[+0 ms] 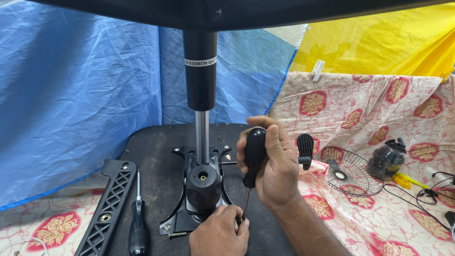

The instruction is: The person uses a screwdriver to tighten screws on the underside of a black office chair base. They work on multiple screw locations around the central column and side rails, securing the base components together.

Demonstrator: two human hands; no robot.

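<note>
Screwdriver [252, 161], black-handled, stands nearly upright at centre frame, just right of the chair mechanism plate [201, 189]. Right hand [272, 166] is wrapped tight around its handle; the shaft runs down to lower centre. Left hand [220, 232], cut off by the bottom edge, has fingers pinched together around the shaft's lower end, so the tip and whatever it meets are hidden. Gas lift column [200, 71] rises from the plate into a dark part cropped by the top edge. Upturned black seat [151, 147] lies under the plate, its near edge out of frame. Lower left: black armrest piece [109, 204] and a second screwdriver [139, 223]. A loose screw [177, 234] lies by the plate. Right side: wire fan guard [348, 173], dark jar [386, 159], cables partly cut off.
</note>
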